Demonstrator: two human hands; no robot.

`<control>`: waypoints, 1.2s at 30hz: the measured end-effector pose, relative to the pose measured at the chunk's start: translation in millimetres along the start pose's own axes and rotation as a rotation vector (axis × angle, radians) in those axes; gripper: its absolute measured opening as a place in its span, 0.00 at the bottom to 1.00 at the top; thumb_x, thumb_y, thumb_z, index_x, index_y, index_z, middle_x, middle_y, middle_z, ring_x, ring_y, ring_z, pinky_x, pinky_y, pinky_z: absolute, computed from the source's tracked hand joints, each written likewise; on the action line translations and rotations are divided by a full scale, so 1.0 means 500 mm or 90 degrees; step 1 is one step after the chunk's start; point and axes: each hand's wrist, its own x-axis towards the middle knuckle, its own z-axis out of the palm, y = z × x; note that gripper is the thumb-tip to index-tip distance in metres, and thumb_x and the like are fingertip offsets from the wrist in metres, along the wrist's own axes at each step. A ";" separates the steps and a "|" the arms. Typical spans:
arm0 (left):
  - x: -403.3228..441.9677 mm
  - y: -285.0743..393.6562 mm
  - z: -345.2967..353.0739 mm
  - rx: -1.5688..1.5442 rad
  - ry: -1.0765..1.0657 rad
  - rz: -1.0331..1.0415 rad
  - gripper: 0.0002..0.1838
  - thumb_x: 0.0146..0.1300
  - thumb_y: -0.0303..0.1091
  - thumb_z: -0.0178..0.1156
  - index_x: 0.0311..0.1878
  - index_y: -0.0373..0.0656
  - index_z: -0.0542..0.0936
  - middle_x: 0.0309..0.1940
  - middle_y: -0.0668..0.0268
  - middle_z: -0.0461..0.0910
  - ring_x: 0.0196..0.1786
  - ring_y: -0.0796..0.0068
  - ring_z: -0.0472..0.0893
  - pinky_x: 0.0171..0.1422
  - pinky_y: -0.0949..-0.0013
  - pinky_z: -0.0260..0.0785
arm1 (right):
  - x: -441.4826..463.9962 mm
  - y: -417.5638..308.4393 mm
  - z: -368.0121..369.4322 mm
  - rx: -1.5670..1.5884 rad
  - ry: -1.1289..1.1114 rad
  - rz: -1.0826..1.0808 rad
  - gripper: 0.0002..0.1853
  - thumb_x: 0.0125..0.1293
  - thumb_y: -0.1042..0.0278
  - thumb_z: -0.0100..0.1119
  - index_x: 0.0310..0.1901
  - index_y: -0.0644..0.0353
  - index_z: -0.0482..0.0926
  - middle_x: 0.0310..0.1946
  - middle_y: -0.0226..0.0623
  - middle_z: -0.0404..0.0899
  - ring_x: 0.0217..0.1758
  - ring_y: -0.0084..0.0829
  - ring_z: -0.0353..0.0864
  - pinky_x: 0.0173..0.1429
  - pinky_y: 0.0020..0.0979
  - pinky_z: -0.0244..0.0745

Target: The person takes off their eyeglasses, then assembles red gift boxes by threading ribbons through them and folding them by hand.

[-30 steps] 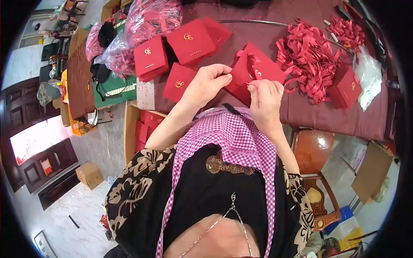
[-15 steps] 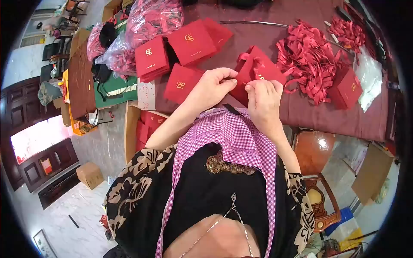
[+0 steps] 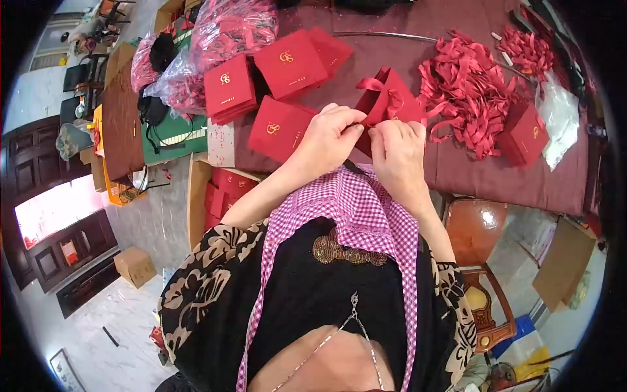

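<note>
A small red paper gift bag (image 3: pixel 408 98) with a red ribbon (image 3: pixel 371 84) at its top lies tilted on the table in front of me. My left hand (image 3: pixel 331 136) is closed, thumb and forefinger pinched at the bag's left near edge. On the near right side, my right hand (image 3: pixel 400 145) pinches the bag with fingers curled, covering part of its front. What lies between the fingertips is mostly hidden. Just left of my left hand is a flat red bag (image 3: pixel 277 127) with gold print.
Stacks of red bags (image 3: pixel 290 60) stand at the back left, near clear plastic sacks (image 3: pixel 235 29) of red material. To the right are a heap of red ribbons (image 3: pixel 464 91), another red bag (image 3: pixel 524 134) and a clear plastic wrapper (image 3: pixel 559 124). A wooden chair (image 3: pixel 477 228) stands below the table edge.
My left hand has shifted slightly right and down, and the bag's opening looks a little wider. The right hand has moved slightly left.
</note>
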 end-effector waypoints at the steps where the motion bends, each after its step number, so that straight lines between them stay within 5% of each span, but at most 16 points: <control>1: 0.000 0.000 0.002 0.021 0.015 0.037 0.10 0.56 0.22 0.58 0.43 0.32 0.79 0.31 0.57 0.78 0.38 0.62 0.77 0.44 0.66 0.69 | 0.000 -0.001 0.000 0.006 -0.003 0.010 0.06 0.58 0.70 0.60 0.30 0.59 0.73 0.23 0.38 0.74 0.31 0.38 0.75 0.47 0.40 0.62; 14: -0.014 0.008 0.021 0.186 0.040 0.148 0.12 0.51 0.19 0.57 0.41 0.32 0.78 0.30 0.58 0.76 0.35 0.57 0.73 0.40 0.60 0.67 | -0.006 -0.007 0.010 -0.027 -0.067 0.025 0.07 0.58 0.69 0.58 0.28 0.61 0.71 0.23 0.41 0.75 0.30 0.40 0.76 0.43 0.41 0.63; 20: -0.018 0.006 0.026 0.170 0.053 0.133 0.12 0.52 0.18 0.57 0.42 0.32 0.78 0.29 0.58 0.75 0.35 0.57 0.73 0.39 0.60 0.67 | -0.017 -0.003 0.028 0.356 -0.109 0.409 0.06 0.60 0.72 0.57 0.29 0.64 0.74 0.25 0.46 0.77 0.30 0.46 0.76 0.40 0.42 0.65; 21: -0.018 0.006 0.025 0.169 0.047 0.130 0.12 0.52 0.19 0.56 0.42 0.31 0.78 0.29 0.57 0.75 0.35 0.57 0.73 0.39 0.59 0.67 | -0.021 -0.002 0.034 0.356 -0.109 0.408 0.06 0.60 0.72 0.57 0.29 0.64 0.74 0.25 0.46 0.77 0.30 0.46 0.76 0.40 0.42 0.65; 23: -0.016 0.004 0.022 0.169 0.039 0.123 0.12 0.53 0.19 0.56 0.42 0.31 0.78 0.30 0.57 0.76 0.35 0.57 0.74 0.39 0.59 0.68 | -0.033 0.004 0.050 0.087 0.033 0.072 0.04 0.59 0.73 0.59 0.30 0.62 0.74 0.24 0.42 0.75 0.29 0.42 0.74 0.42 0.41 0.64; 24: -0.016 0.003 0.021 0.169 0.031 0.117 0.11 0.53 0.19 0.56 0.42 0.31 0.78 0.30 0.56 0.76 0.36 0.56 0.74 0.40 0.59 0.68 | -0.029 0.004 0.050 0.014 0.054 0.012 0.05 0.58 0.73 0.60 0.30 0.60 0.73 0.24 0.37 0.73 0.29 0.39 0.73 0.44 0.39 0.62; 28: -0.008 -0.005 0.016 0.066 0.062 0.059 0.11 0.54 0.21 0.56 0.41 0.29 0.79 0.31 0.54 0.78 0.38 0.54 0.76 0.44 0.58 0.69 | -0.019 -0.001 0.037 -0.019 0.062 -0.011 0.05 0.57 0.72 0.61 0.31 0.59 0.74 0.26 0.36 0.75 0.32 0.37 0.74 0.46 0.38 0.62; 36: -0.005 -0.011 0.002 -0.023 0.023 0.000 0.11 0.56 0.22 0.58 0.44 0.31 0.79 0.30 0.56 0.77 0.36 0.59 0.77 0.42 0.64 0.69 | -0.026 -0.009 0.015 0.198 -0.011 0.227 0.08 0.56 0.70 0.65 0.36 0.59 0.78 0.31 0.36 0.80 0.37 0.38 0.75 0.48 0.37 0.67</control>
